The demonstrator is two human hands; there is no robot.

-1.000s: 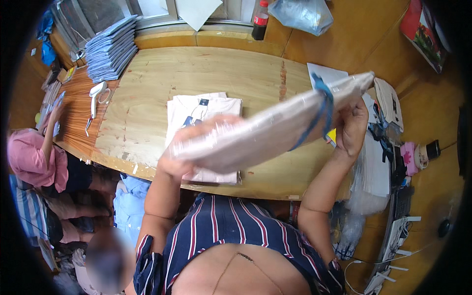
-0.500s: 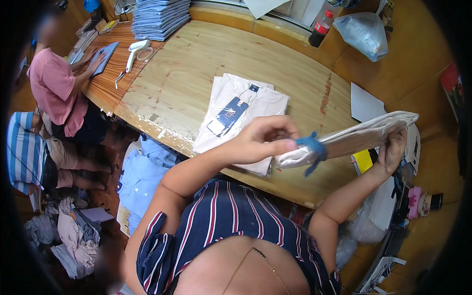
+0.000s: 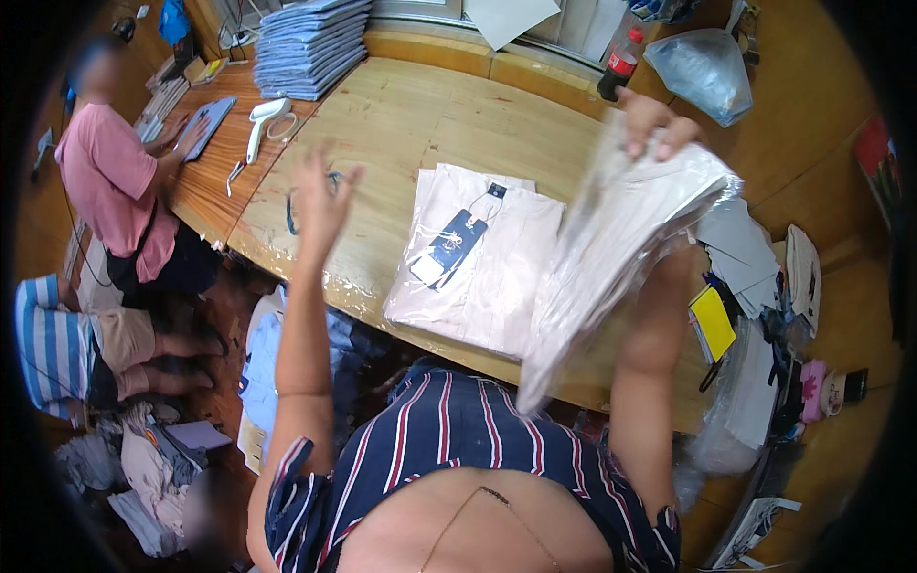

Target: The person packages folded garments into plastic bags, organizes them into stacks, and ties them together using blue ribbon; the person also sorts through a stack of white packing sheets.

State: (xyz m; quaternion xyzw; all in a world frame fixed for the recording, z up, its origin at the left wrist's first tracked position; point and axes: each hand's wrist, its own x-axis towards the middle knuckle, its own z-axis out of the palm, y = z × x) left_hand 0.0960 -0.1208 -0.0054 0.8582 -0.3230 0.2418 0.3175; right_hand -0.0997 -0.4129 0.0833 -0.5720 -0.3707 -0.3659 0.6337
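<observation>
My right hand (image 3: 657, 126) grips the upper end of a bundle of folded pale pink shirts (image 3: 611, 244) in clear plastic. The bundle is tilted steeply and blurred, its lower end past the table's near edge. My left hand (image 3: 323, 201) is raised over the table's left part, fingers spread and slightly blurred. A thin blue strip (image 3: 291, 212) shows beside and behind those fingers; whether it touches them is unclear. Between my hands, a bagged pale pink shirt (image 3: 511, 258) with a dark blue hang tag (image 3: 457, 239) lies flat on the table.
At the back left rises a stack of bagged blue shirts (image 3: 310, 48), near a white handheld tool (image 3: 260, 124) and a tape roll (image 3: 282, 126). A dark drink bottle (image 3: 621, 65) stands at the back. White cards (image 3: 740, 253) lie right. A co-worker in pink (image 3: 110, 181) stands left.
My left hand has swung left, away from the shirt bundle, and its fingers have spread. The blue strip has left the bundle. My right hand has raised and tilted the bundle.
</observation>
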